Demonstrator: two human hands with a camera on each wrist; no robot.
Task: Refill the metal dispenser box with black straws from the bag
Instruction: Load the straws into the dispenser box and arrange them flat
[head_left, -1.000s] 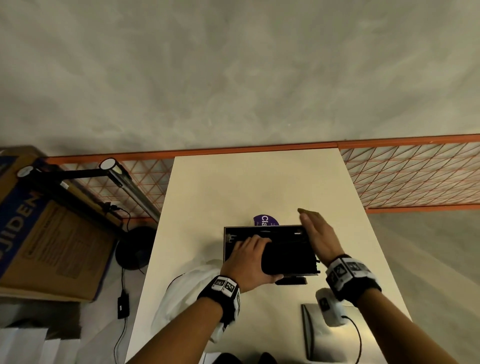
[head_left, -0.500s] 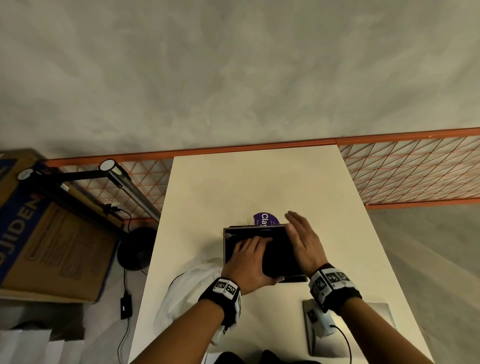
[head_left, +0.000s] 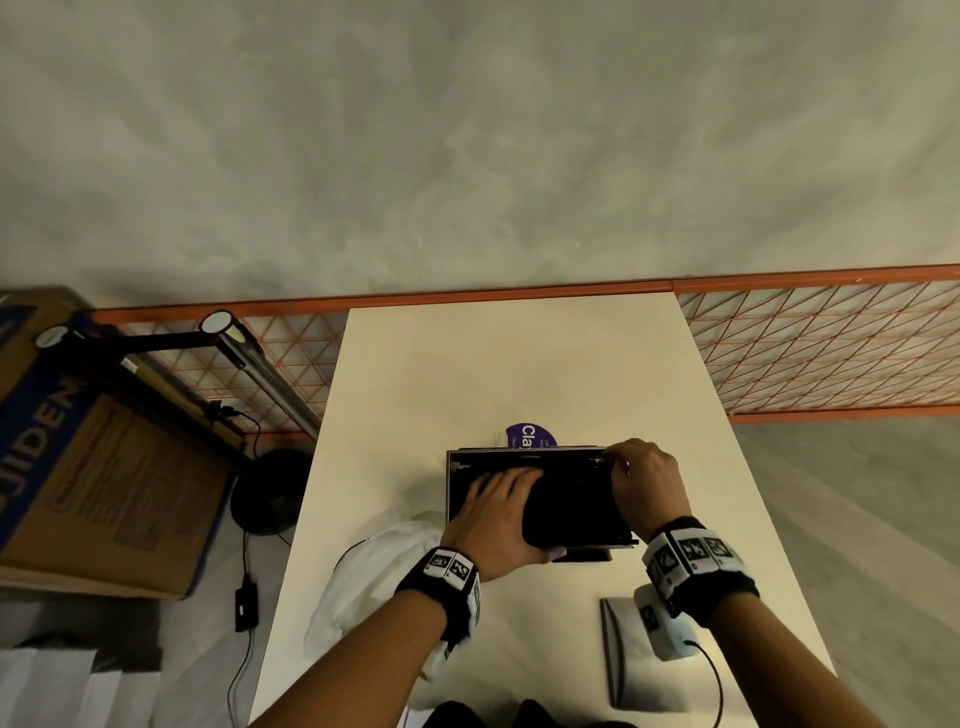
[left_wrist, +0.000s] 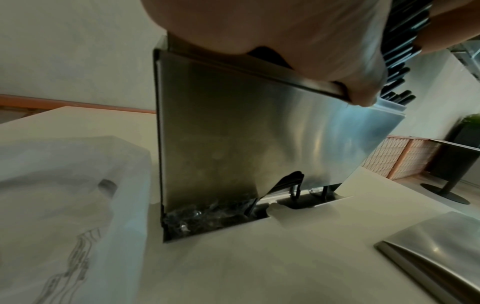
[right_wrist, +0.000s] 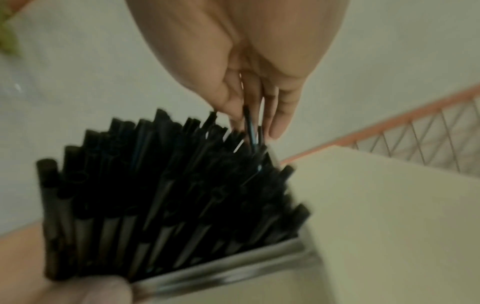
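The metal dispenser box (head_left: 451, 488) stands on the cream table (head_left: 519, 364), its steel front wall (left_wrist: 233, 133) close up in the left wrist view. A thick bundle of black straws (head_left: 571, 504) fills it, the ends fanning above the rim (right_wrist: 155, 185). My left hand (head_left: 498, 519) lies across the bundle, fingers on top and thumb hooked over the box's near rim. My right hand (head_left: 621, 462) is at the box's far right corner, where its fingertips (right_wrist: 233, 107) pinch a few straw ends.
A white plastic bag (head_left: 374, 571) lies left of the box, hanging over the table's edge. A flat metal lid (head_left: 618, 654) rests near right. A purple label (head_left: 530, 434) sits behind the box. Lamp (head_left: 244, 353), cardboard box (head_left: 78, 467) and orange mesh fence (head_left: 831, 353) surround the table.
My right hand went from the box's right side onto the straws, then to the far right corner, fingers now curled on straw ends. The left hand stayed on the bundle.
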